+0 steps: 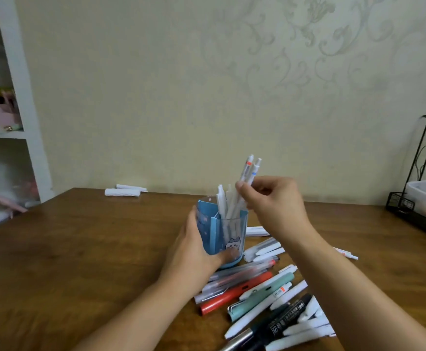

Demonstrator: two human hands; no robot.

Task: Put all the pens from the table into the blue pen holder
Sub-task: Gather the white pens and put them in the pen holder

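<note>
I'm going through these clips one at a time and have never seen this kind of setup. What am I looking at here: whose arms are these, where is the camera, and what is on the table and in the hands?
There is no machine here. The single picture comes from a wide-angle camera worn on a person's head, looking forward and down, so the two bare arms are the wearer's own. The left hand wraps around the side of the blue pen holder, steadying it on the wooden table. The right hand pinches a few white pens whose lower ends already sit inside the holder, beside other white pens standing there. A loose pile of pens lies on the table in front of the holder: white ones, clear ones, a red one, a mint green one and dark markers. Many remain to be put in.
</note>
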